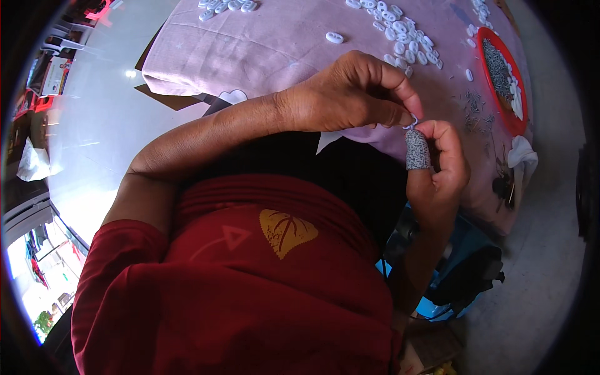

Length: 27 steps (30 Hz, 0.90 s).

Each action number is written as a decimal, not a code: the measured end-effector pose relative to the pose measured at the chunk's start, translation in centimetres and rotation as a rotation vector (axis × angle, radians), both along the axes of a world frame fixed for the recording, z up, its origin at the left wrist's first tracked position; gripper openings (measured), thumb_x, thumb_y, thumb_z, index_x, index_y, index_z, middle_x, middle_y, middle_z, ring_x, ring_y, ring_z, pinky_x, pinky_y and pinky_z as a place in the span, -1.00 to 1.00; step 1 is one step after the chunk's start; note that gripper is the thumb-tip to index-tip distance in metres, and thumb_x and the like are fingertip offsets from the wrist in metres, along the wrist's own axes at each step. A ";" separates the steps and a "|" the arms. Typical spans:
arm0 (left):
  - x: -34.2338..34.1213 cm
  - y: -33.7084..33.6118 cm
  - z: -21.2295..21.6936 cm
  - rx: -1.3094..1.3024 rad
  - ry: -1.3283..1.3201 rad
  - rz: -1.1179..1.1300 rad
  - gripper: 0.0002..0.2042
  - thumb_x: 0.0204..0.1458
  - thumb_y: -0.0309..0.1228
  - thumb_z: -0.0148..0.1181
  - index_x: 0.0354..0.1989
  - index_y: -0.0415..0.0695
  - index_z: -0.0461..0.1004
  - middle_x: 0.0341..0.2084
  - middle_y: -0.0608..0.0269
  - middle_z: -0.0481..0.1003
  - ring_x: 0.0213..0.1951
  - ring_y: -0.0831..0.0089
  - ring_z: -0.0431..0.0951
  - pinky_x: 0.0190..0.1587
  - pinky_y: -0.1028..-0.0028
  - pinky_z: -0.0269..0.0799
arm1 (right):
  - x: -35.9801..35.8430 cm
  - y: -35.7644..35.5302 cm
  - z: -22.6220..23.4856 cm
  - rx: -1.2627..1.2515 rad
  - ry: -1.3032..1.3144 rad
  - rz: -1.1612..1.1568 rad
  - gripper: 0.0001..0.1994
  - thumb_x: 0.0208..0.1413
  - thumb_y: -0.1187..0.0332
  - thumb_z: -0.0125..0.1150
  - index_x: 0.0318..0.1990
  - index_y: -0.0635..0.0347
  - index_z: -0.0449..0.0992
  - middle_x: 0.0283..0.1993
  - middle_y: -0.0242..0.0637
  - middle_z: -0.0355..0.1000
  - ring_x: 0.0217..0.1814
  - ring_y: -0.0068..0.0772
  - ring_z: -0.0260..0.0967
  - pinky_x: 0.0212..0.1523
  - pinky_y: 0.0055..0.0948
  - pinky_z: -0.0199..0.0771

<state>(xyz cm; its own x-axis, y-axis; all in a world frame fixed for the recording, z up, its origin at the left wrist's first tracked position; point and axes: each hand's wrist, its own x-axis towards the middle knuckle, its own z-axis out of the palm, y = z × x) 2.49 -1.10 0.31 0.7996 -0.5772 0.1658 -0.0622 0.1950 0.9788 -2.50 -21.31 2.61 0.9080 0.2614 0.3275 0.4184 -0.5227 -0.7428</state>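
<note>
My left hand (356, 94) reaches across from the left, its thumb and index finger pinched on a small white curved piece (411, 122). My right hand (448, 159) meets it from below at the same piece, thumb and index finger closed together there. A grey speckled finger sleeve (417, 150) covers the right thumb. The fingertips hide much of the piece, so its full shape cannot be made out. Beyond both hands, several white oval plastic pieces (400, 31) lie heaped on a pink cloth (275, 50), with a single oval piece (334, 37) apart from them.
At the right, a red tray (485, 69) holds many small grey metal parts and some white pieces. Loose metal pins (476, 109) lie beside it. A white cloth (522, 153) hangs near the table's right edge, by dark thin tools (504, 184). Below stands a blue and black object (459, 262).
</note>
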 end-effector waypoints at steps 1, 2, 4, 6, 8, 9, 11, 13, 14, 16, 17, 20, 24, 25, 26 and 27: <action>0.0 -0.1 0.0 -0.001 0.002 0.002 -0.86 0.13 -0.58 0.20 -0.15 -0.23 0.57 -0.33 0.35 0.56 -0.30 0.71 0.50 -0.24 0.68 0.44 | 0.0 -0.1 0.1 -0.021 -0.002 -0.007 -0.87 0.06 0.58 0.13 -0.22 0.27 0.41 -0.38 -0.20 0.40 -0.37 -0.33 0.41 -0.33 -0.41 0.43; 0.0 -0.2 0.0 -0.001 0.002 0.000 -0.86 0.13 -0.58 0.20 -0.15 -0.23 0.57 -0.33 0.35 0.56 -0.30 0.71 0.50 -0.24 0.68 0.44 | -0.1 -0.1 0.2 -0.021 -0.002 -0.009 -0.87 0.06 0.58 0.13 -0.22 0.27 0.41 -0.38 -0.20 0.40 -0.37 -0.33 0.41 -0.33 -0.41 0.43; 0.0 -0.2 -0.3 -0.034 -0.064 0.000 -0.86 0.13 -0.58 0.20 -0.14 -0.23 0.57 -0.33 0.36 0.56 -0.30 0.71 0.50 -0.23 0.69 0.44 | -0.1 -0.2 0.3 -0.053 -0.004 -0.002 -0.87 0.04 0.58 0.13 -0.23 0.27 0.41 -0.39 -0.18 0.40 -0.38 -0.28 0.42 -0.32 -0.38 0.44; 0.0 -0.2 -0.4 -0.042 -0.061 0.010 -0.86 0.13 -0.58 0.20 -0.15 -0.23 0.57 -0.34 0.37 0.56 -0.30 0.72 0.50 -0.23 0.69 0.43 | 0.0 -0.2 0.4 -0.056 -0.005 0.001 -0.87 0.04 0.58 0.13 -0.24 0.27 0.41 -0.39 -0.18 0.40 -0.38 -0.26 0.42 -0.33 -0.38 0.44; 0.0 -0.3 -0.3 -0.052 -0.057 0.014 -0.86 0.12 -0.58 0.21 -0.15 -0.23 0.58 -0.35 0.38 0.55 -0.30 0.72 0.49 -0.23 0.70 0.42 | -0.1 -0.1 0.5 -0.060 -0.007 0.000 -0.88 0.04 0.58 0.13 -0.24 0.27 0.41 -0.40 -0.17 0.40 -0.39 -0.25 0.43 -0.33 -0.37 0.44; 0.0 -0.2 -0.1 -0.027 -0.065 0.011 -0.86 0.12 -0.58 0.21 -0.16 -0.23 0.58 -0.36 0.38 0.55 -0.30 0.72 0.49 -0.23 0.70 0.42 | -0.1 -0.1 0.6 -0.067 0.015 0.004 -0.88 0.04 0.57 0.13 -0.25 0.26 0.40 -0.40 -0.17 0.40 -0.39 -0.24 0.43 -0.34 -0.36 0.43; -0.1 -0.1 0.2 -0.001 -0.072 0.009 -0.86 0.12 -0.58 0.21 -0.16 -0.23 0.58 -0.36 0.39 0.55 -0.30 0.73 0.49 -0.22 0.70 0.42 | -0.1 -0.1 0.6 -0.073 0.037 0.009 -0.89 0.04 0.56 0.13 -0.25 0.26 0.40 -0.40 -0.16 0.40 -0.40 -0.23 0.43 -0.34 -0.36 0.43; -0.1 -0.1 0.3 0.011 -0.075 0.010 -0.86 0.11 -0.58 0.22 -0.16 -0.23 0.58 -0.37 0.38 0.55 -0.29 0.72 0.50 -0.21 0.70 0.43 | 0.0 -0.1 0.6 -0.088 0.015 0.010 -0.89 0.04 0.56 0.13 -0.25 0.26 0.41 -0.40 -0.16 0.40 -0.41 -0.22 0.43 -0.35 -0.35 0.43; -0.1 -0.1 0.2 0.011 -0.076 0.010 -0.86 0.11 -0.58 0.22 -0.16 -0.23 0.58 -0.37 0.38 0.55 -0.29 0.72 0.50 -0.21 0.70 0.43 | -0.1 -0.1 0.6 -0.088 0.015 0.010 -0.89 0.04 0.56 0.13 -0.25 0.26 0.41 -0.40 -0.16 0.40 -0.41 -0.22 0.43 -0.35 -0.35 0.43; -0.1 -0.1 0.1 0.022 -0.077 0.026 -0.86 0.11 -0.59 0.21 -0.16 -0.24 0.58 -0.36 0.37 0.55 -0.28 0.71 0.50 -0.19 0.68 0.44 | -0.2 0.0 0.8 -0.083 0.016 -0.006 -0.89 0.04 0.56 0.13 -0.25 0.26 0.40 -0.40 -0.16 0.40 -0.41 -0.21 0.43 -0.35 -0.34 0.43; 0.0 0.0 0.0 0.022 -0.078 0.027 -0.86 0.11 -0.59 0.21 -0.16 -0.24 0.58 -0.36 0.37 0.55 -0.28 0.71 0.50 -0.19 0.68 0.44 | -0.2 0.0 0.8 -0.083 0.016 -0.006 -0.89 0.04 0.56 0.13 -0.25 0.26 0.40 -0.40 -0.16 0.40 -0.41 -0.21 0.43 -0.35 -0.34 0.43; 0.1 0.0 0.0 0.024 -0.106 0.022 -0.86 0.12 -0.59 0.21 -0.16 -0.24 0.57 -0.36 0.38 0.55 -0.27 0.71 0.50 -0.18 0.68 0.44 | -0.1 -0.1 0.8 -0.082 0.021 -0.009 -0.89 0.04 0.55 0.14 -0.26 0.26 0.40 -0.40 -0.16 0.40 -0.41 -0.21 0.43 -0.36 -0.34 0.43; 0.0 -0.1 0.0 0.037 -0.099 0.014 -0.87 0.12 -0.58 0.20 -0.16 -0.25 0.57 -0.35 0.37 0.55 -0.26 0.70 0.51 -0.16 0.67 0.44 | 0.0 -0.2 0.6 -0.083 0.020 0.014 -0.90 0.05 0.55 0.15 -0.26 0.27 0.40 -0.40 -0.16 0.40 -0.41 -0.21 0.43 -0.35 -0.35 0.43; -0.1 -0.1 0.0 0.040 -0.087 0.009 -0.86 0.12 -0.58 0.20 -0.16 -0.24 0.57 -0.35 0.36 0.55 -0.26 0.70 0.51 -0.16 0.67 0.44 | 0.0 -0.3 0.6 -0.076 0.017 0.022 -0.90 0.06 0.55 0.15 -0.26 0.27 0.39 -0.40 -0.17 0.40 -0.41 -0.22 0.42 -0.35 -0.35 0.43; -0.1 -0.1 0.0 0.039 -0.086 0.009 -0.86 0.12 -0.58 0.20 -0.16 -0.24 0.57 -0.35 0.36 0.55 -0.26 0.70 0.51 -0.16 0.67 0.44 | 0.0 -0.3 0.5 -0.077 0.018 0.021 -0.90 0.06 0.55 0.15 -0.26 0.27 0.39 -0.40 -0.17 0.40 -0.41 -0.22 0.42 -0.35 -0.35 0.43; 0.0 -0.1 -0.1 0.043 -0.077 0.009 -0.86 0.12 -0.58 0.21 -0.16 -0.24 0.57 -0.35 0.36 0.56 -0.26 0.70 0.51 -0.16 0.67 0.44 | -0.1 -0.2 0.6 -0.074 0.032 0.014 -0.89 0.06 0.55 0.15 -0.26 0.27 0.40 -0.40 -0.17 0.40 -0.41 -0.23 0.42 -0.35 -0.35 0.43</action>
